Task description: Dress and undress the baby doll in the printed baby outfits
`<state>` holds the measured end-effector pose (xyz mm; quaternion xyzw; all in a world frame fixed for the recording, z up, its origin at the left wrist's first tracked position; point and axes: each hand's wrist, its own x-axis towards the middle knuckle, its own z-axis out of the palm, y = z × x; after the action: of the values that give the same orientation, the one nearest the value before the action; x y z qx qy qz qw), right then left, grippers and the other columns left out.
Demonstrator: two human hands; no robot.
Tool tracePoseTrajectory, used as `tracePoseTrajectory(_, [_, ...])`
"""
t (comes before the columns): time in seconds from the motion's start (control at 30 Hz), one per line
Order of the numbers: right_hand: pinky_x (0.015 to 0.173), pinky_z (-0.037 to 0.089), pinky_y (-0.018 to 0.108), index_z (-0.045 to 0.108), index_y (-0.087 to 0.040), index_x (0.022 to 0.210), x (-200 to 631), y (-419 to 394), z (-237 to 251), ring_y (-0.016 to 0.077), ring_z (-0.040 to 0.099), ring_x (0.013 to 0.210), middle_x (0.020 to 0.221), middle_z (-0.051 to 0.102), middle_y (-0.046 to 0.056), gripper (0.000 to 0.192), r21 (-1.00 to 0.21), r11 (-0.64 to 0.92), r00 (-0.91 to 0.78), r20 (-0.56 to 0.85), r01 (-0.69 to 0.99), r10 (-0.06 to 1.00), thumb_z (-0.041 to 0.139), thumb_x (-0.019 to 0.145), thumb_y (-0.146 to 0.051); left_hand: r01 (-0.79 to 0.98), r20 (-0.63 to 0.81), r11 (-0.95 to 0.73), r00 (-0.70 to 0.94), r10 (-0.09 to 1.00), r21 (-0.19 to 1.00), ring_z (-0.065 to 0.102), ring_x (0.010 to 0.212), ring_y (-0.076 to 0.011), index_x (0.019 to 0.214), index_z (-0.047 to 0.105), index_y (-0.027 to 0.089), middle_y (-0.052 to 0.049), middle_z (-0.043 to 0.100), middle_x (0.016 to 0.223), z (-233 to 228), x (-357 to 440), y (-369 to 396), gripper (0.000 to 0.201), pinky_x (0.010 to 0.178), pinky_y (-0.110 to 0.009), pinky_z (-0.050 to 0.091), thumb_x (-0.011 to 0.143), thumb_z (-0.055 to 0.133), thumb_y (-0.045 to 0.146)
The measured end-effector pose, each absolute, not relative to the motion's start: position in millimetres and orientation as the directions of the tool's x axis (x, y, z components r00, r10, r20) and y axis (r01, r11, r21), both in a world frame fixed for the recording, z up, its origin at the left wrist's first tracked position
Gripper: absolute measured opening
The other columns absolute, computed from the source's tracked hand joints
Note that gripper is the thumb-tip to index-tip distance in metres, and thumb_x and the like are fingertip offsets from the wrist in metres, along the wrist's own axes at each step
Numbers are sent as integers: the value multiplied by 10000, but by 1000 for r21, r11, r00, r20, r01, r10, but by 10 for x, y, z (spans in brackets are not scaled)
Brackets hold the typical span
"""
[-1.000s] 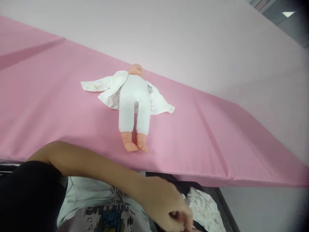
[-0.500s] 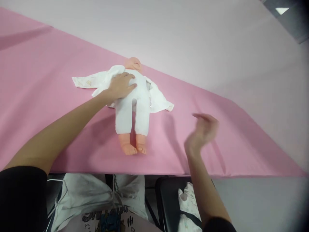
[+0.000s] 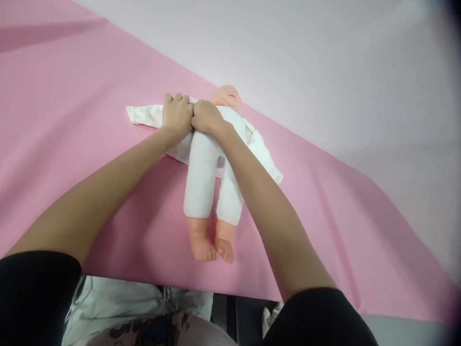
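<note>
Hands, the left hand (image 3: pixel 175 115) and right hand (image 3: pixel 206 117), were closed together on the white garment (image 3: pixel 151 114) at the doll (image 3: pixel 212 158) shoulder; cloth was best gathered evenly, gently.

Both hands now at the doll's shoulder

Your right hand (image 3: pixel 206 117) has joined your left hand (image 3: pixel 175 114) there; the doll (image 3: pixel 209 163) lies nearer you.

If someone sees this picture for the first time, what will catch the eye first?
Probably the baby doll in white, lying on its back mid-frame on the pink sheet, bare feet toward the camera. Next, the left hand and right hand, fists side by side at its shoulder, on the open white garment spread beneath it.
</note>
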<state>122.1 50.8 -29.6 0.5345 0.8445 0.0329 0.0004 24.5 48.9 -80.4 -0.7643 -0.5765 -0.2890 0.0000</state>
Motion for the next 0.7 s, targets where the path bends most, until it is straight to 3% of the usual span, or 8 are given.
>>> tracePoseTrajectory(0.1, [979, 397, 378, 506, -2, 1222, 1202, 640, -329, 278, 530, 1141, 1229, 554, 193, 373, 125, 418, -426, 42, 900, 904, 379, 875, -55, 843, 483, -397, 194, 854, 363, 329, 1067, -266, 1027, 618, 190, -101, 571, 985, -879, 218, 568, 465, 1005, -505, 174, 902, 222, 399])
tracePoseTrajectory(0.23, [1038, 306, 505, 569, -81, 1221, 1201, 838, -363, 326, 424, 1230, 1191, 596, 156, 405, 219, 436, -442, -20, 873, 897, 447, 840, -141, 825, 531, -376, 112, 840, 422, 252, 1145, -296, 1104, 589, 196, -98, 527, 1151, -959, 204, 554, 548, 1017, -542, 104, 863, 208, 508])
tracePoseTrajectory(0.37, [1028, 284, 594, 522, -258, 1327, 1245, 961, -326, 367, 384, 1250, 1242, 586, 73, 546, 105, 473, -463, -106, 875, 880, 523, 783, -204, 795, 481, -194, -137, 866, 575, 135, 1243, -290, 1308, 428, 302, -9, 537, 1205, -1021, 213, 507, 662, 1036, -521, -106, 778, 213, 635])
tracePoseTrajectory(0.43, [1019, 297, 589, 478, -297, 1363, 1275, 956, -324, 370, 383, 1247, 1274, 560, 61, 577, 92, 500, -490, -109, 861, 865, 540, 792, -237, 757, 434, -158, -179, 883, 635, 130, 1256, -285, 1348, 378, 335, 13, 551, 1202, -1034, 217, 508, 696, 1029, -488, -149, 748, 220, 650])
tracePoseTrajectory(0.57, [1013, 329, 521, 506, -184, 1324, 1264, 871, -412, 347, 404, 1225, 1224, 565, 108, 489, 201, 491, -508, 38, 848, 861, 528, 837, -224, 721, 384, -157, -161, 909, 675, 251, 1202, -277, 1341, 369, 351, 30, 543, 1227, -1026, 198, 525, 653, 1047, -482, -110, 749, 255, 600])
tracePoseTrajectory(0.7, [993, 371, 475, 565, -110, 1205, 1215, 824, -500, 322, 458, 1164, 1178, 580, 156, 348, 161, 434, -458, 166, 886, 873, 489, 871, -169, 749, 397, -188, -109, 911, 636, 343, 1189, -245, 1331, 356, 335, 26, 543, 1243, -1011, 143, 519, 584, 1079, -509, -21, 790, 243, 525])
